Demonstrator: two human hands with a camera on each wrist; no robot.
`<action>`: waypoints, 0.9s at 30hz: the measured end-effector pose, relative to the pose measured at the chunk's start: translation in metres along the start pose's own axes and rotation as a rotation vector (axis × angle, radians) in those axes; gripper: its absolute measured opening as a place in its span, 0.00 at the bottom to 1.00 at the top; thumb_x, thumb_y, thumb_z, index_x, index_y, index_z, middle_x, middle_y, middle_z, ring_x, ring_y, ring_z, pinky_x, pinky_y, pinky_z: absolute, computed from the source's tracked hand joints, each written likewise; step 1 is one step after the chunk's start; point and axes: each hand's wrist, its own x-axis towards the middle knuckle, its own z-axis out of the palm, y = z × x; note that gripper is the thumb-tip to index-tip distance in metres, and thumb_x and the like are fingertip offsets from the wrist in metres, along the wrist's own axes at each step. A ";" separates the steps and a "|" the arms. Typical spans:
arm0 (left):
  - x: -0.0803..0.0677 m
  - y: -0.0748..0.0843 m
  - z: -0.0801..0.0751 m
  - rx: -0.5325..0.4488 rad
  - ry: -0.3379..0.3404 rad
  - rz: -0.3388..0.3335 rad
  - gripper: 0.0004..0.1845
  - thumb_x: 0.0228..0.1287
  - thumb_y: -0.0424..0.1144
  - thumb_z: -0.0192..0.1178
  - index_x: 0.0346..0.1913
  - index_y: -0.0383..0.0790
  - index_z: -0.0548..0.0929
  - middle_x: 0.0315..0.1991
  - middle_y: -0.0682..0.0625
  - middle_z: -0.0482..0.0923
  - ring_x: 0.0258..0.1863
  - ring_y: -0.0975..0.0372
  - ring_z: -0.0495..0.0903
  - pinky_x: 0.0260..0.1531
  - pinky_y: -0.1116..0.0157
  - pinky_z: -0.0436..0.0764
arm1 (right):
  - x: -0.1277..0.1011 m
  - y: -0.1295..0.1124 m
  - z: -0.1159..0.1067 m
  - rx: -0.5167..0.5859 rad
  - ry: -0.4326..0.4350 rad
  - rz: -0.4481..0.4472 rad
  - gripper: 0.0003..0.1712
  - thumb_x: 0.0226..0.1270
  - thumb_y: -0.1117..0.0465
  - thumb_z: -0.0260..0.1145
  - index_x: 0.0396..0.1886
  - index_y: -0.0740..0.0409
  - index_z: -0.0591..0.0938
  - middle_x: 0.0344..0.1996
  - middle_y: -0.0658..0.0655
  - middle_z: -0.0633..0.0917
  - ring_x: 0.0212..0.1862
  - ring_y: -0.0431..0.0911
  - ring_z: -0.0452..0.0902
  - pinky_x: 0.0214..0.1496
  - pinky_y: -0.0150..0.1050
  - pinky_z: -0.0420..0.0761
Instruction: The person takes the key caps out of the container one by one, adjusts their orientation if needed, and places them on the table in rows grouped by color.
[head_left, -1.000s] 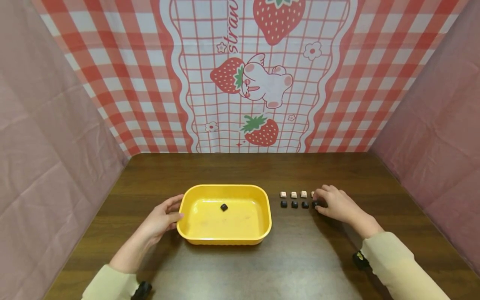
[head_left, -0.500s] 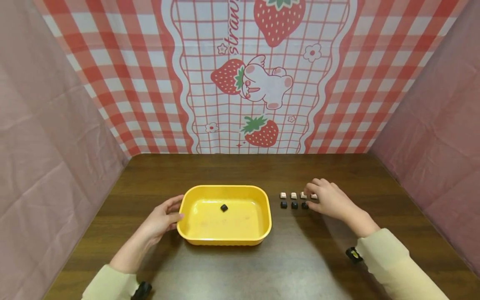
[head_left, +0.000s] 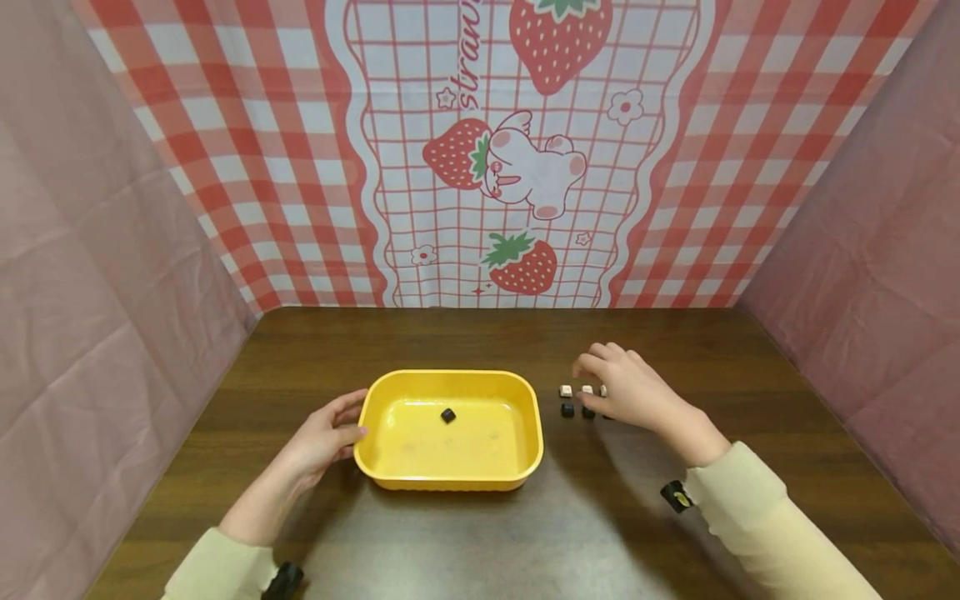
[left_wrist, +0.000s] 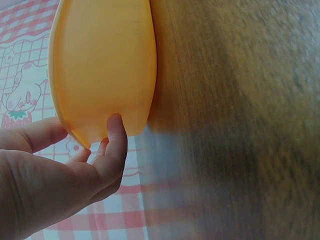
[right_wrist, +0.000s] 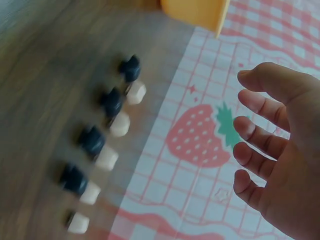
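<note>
A yellow tray [head_left: 450,375] sits at the middle of the brown table, with one black keycap [head_left: 447,415] lying in it. My left hand [head_left: 330,433] touches the tray's left end with straight fingers [left_wrist: 116,135] against the tray wall [left_wrist: 105,65]. Right of the tray lie two short rows of keycaps, white ones [head_left: 566,390] behind and black ones [head_left: 567,409] in front. My right hand [head_left: 611,375] hovers over the right part of these rows and hides some of them. The right wrist view shows that hand [right_wrist: 265,140] relaxed and holding nothing, above the black caps [right_wrist: 111,101] and white caps [right_wrist: 120,125].
A strawberry-patterned checked cloth [head_left: 517,158] hangs behind the table, and pink fabric walls [head_left: 90,250] close both sides. A small black device [head_left: 677,496] is strapped at the right cuff. Bare table top [head_left: 525,533] lies in front of the tray.
My right hand has lifted off the right end of the black row and slid left over the keycaps. The left hand, the tray and the keycap in it have not moved.
</note>
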 end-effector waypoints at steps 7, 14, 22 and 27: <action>0.000 0.000 0.000 -0.007 -0.001 -0.002 0.32 0.65 0.25 0.50 0.71 0.32 0.54 0.66 0.29 0.59 0.47 0.55 0.77 0.39 0.63 0.81 | 0.017 -0.018 0.002 0.032 0.005 -0.057 0.13 0.51 0.55 0.73 0.35 0.49 0.80 0.34 0.50 0.78 0.37 0.46 0.70 0.36 0.42 0.70; 0.001 -0.001 0.001 -0.017 0.000 -0.002 0.32 0.65 0.24 0.50 0.71 0.32 0.54 0.66 0.29 0.59 0.47 0.55 0.77 0.38 0.63 0.81 | 0.034 -0.037 0.006 0.058 -0.003 -0.102 0.14 0.51 0.55 0.73 0.37 0.50 0.81 0.35 0.49 0.79 0.38 0.45 0.69 0.37 0.41 0.70; 0.001 -0.001 0.000 -0.013 0.000 -0.001 0.32 0.65 0.24 0.50 0.71 0.32 0.54 0.66 0.29 0.58 0.47 0.55 0.77 0.38 0.63 0.81 | 0.051 -0.055 0.015 0.062 -0.033 -0.132 0.14 0.52 0.55 0.72 0.40 0.50 0.81 0.36 0.49 0.79 0.38 0.45 0.69 0.37 0.40 0.69; 0.001 -0.001 -0.001 -0.016 0.001 0.001 0.32 0.65 0.24 0.49 0.71 0.32 0.54 0.66 0.29 0.58 0.47 0.55 0.77 0.38 0.63 0.81 | 0.059 -0.065 0.020 0.081 -0.063 -0.135 0.14 0.55 0.55 0.71 0.41 0.49 0.81 0.38 0.50 0.79 0.40 0.46 0.70 0.38 0.40 0.68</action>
